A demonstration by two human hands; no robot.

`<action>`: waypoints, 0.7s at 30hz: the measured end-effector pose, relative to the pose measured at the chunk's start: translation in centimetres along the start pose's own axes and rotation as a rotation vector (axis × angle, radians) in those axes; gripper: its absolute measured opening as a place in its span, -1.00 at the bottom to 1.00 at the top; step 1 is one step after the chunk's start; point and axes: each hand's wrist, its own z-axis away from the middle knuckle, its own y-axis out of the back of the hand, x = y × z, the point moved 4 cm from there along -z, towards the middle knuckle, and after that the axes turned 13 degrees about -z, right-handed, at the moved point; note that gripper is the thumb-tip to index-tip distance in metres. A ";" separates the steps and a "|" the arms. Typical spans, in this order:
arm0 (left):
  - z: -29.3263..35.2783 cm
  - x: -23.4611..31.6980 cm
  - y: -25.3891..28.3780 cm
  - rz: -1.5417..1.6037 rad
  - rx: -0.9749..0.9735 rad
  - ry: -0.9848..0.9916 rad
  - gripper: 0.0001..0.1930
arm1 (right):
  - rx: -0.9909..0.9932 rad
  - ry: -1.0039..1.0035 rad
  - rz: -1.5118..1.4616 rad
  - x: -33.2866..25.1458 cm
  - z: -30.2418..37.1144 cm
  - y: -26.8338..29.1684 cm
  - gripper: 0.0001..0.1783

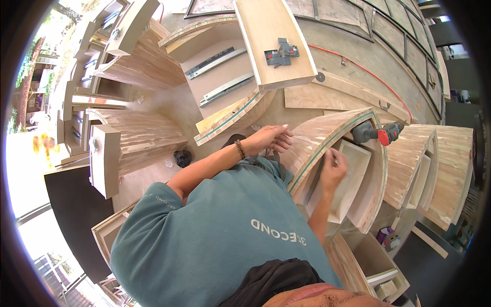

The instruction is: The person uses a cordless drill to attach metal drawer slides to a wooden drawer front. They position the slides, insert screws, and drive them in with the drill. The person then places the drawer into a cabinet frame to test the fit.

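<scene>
My left hand (268,139), with a beaded bracelet on its wrist, hovers beside the outer curved side of a plywood cabinet (308,135). Its fingers are loosely bent and apart, with nothing visible in them. My right hand (333,166) is at the cabinet's open front, its fingers curled together; whatever they hold, if anything, is too small to make out. Close by that hand, a pale drawer box (353,179) sits inside the cabinet. A dark cordless drill (365,133) with red parts rests at the cabinet's upper end.
Ahead stands another curved cabinet with metal drawer slides (225,92). A wooden drawer (266,25) on it carries grey plastic jigs (281,53). More curved cabinets (409,163) stand at right and left (143,140). An orange hose (376,74) crosses the floor near a black metal frame (404,30).
</scene>
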 end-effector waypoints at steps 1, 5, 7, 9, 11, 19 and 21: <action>0.2 0.9 -0.6 0.084 -0.030 0.013 -0.48 | -0.064 -0.023 -0.103 -2.9 -0.2 -2.4 -0.82; -0.6 3.0 -0.4 0.419 -0.109 -0.082 -0.45 | -0.204 0.171 -0.160 -8.4 -1.3 -9.8 -0.81; -0.7 4.0 0.6 0.457 -0.024 -0.128 -0.45 | -0.176 0.208 -0.171 -10.3 -2.4 -11.6 -0.80; -0.1 5.3 1.4 0.503 0.008 -0.190 -0.53 | -0.199 0.243 -0.163 -10.9 -3.9 -12.6 -0.78; 0.1 5.9 2.6 0.365 0.068 -0.255 -0.61 | -0.237 0.271 -0.164 -11.3 -5.1 -13.4 -0.77; -2.1 9.2 5.5 0.428 0.133 -0.275 -0.69 | -0.301 0.374 -0.124 -12.5 -9.9 -16.5 -0.79; -2.3 10.3 6.3 0.458 0.148 -0.276 -0.68 | -0.337 0.327 -0.122 -13.5 -11.1 -17.4 -0.77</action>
